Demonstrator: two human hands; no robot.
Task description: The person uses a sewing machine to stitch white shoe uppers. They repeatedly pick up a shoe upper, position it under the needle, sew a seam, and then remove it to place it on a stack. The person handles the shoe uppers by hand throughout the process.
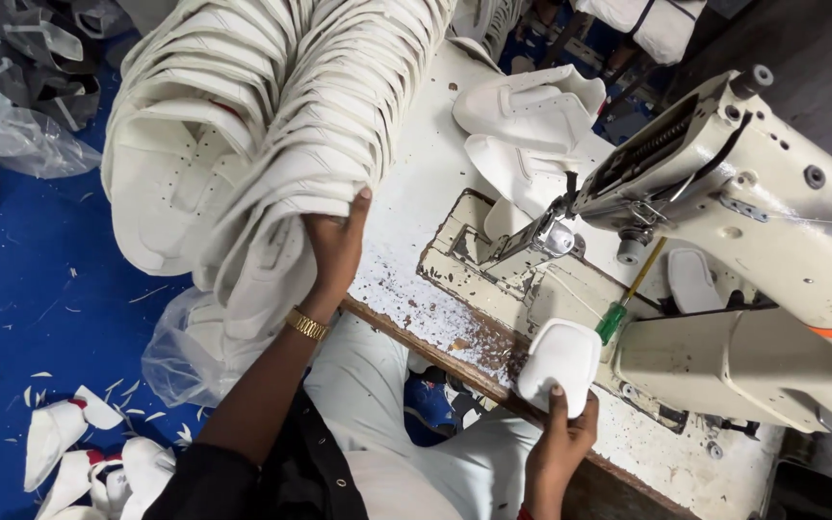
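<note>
My left hand (334, 246), with a gold bracelet at the wrist, grips the lower end of a big stack of white shoe uppers (243, 125) that leans over the table's left edge. My right hand (560, 438) holds a small white padded shoe piece (560, 364) at the near edge of the table, just in front of the cream sewing machine (772, 250). The machine's needle area (556, 236) lies a little beyond that piece.
A worn white table (416, 193) carries two more white uppers (532, 116) behind the needle. A green-handled screwdriver (628, 299) rests by the machine. A clear plastic bag (180, 356) hangs below the stack. White pieces (79, 453) and scraps lie on the blue floor (40, 289).
</note>
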